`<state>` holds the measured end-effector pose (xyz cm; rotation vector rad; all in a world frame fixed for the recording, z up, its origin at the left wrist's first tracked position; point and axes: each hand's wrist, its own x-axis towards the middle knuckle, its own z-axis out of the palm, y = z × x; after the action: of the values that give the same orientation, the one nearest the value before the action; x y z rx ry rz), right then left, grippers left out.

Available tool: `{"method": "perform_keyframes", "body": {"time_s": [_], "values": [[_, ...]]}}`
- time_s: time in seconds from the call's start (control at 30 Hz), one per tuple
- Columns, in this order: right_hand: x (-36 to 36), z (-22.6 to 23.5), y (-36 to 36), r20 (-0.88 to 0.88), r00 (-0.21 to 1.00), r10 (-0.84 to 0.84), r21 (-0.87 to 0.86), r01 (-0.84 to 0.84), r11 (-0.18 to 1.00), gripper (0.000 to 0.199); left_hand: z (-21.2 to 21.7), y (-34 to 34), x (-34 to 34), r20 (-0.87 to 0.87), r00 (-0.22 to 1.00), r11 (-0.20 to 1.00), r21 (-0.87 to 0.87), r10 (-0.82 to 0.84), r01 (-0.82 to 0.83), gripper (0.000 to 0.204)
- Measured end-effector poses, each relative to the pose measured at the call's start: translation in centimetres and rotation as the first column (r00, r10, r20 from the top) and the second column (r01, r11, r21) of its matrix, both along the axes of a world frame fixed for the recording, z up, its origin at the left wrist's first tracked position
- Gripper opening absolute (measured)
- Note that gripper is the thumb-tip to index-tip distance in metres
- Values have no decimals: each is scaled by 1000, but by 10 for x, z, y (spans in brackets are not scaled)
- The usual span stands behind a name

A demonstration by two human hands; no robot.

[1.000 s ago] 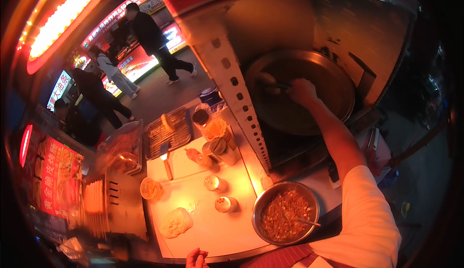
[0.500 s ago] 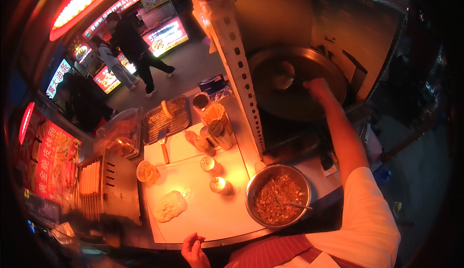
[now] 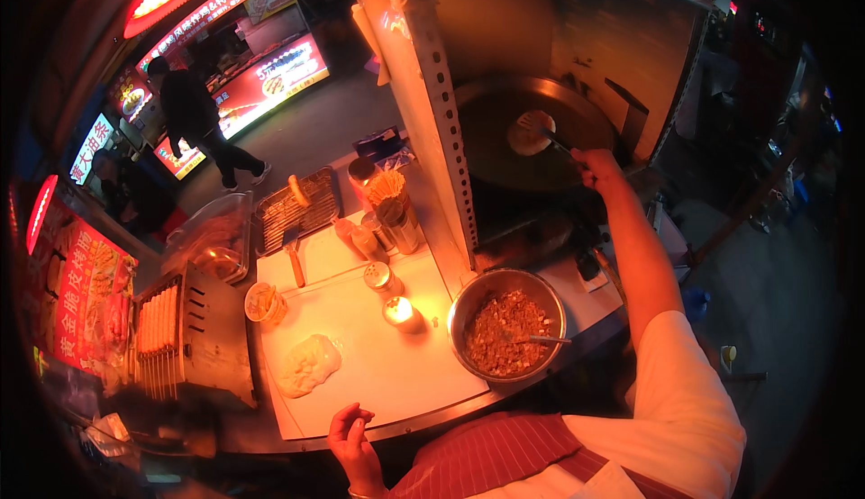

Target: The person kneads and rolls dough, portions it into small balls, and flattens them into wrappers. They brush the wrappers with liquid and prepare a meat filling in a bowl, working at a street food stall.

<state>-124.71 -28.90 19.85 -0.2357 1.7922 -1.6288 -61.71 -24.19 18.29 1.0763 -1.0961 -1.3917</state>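
- Dark metal makes up the wide round pan [image 3: 487,116] at far right; the right hand [image 3: 596,168] is now by its near right rim, whereas a second ago it reached well over the middle.
- That hand is closed around one slim, long-handled metal utensil [image 3: 560,144].
- One pale, flat, round piece [image 3: 524,142] lies at the utensil's end, over the pan; it shows as a fuller disc than before. Whether it rests on or under the utensil's head, I cannot tell.
- The left hand [image 3: 353,438], at the near edge of a smooth white board [image 3: 387,391], is half open, fingers loosely curled, with nothing visible in it.
- On the board: one soft, lumpy, pale dough mass [image 3: 309,366] at left, and two short cylindrical shakers [image 3: 402,315] farther right.
- One round steel bowl [image 3: 457,325] sits near right, holding crumbly reddish-brown filling [image 3: 503,330] and one spoon [image 3: 550,340].
- Far left, one dark-clothed walker [image 3: 187,107] has shifted leftward.
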Motion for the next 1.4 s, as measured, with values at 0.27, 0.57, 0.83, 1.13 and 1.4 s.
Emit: {"method": "perform_keyframes", "body": {"time_s": [0.27,0.57,0.83,1.13,1.4], "values": [[-3,-7,-25,-503,862,57,256,86,963,27,-14,6,32,-25,1000,1000,23,17,-17,29],[43,-15,-93,-884,82,461,466,250,849,18,-31,16,57,116,987,978,167,108,-127,24],[25,-41,-137,-830,-150,537,486,275,829,21,-43,17,43,142,981,962,219,133,-162,26],[5,-35,-107,-820,-202,535,483,257,837,27,-32,-1,5,307,947,977,156,90,-143,27],[20,17,-61,-924,71,377,383,205,901,28,-40,-8,-2,441,897,1000,3,0,-1,24]]}}
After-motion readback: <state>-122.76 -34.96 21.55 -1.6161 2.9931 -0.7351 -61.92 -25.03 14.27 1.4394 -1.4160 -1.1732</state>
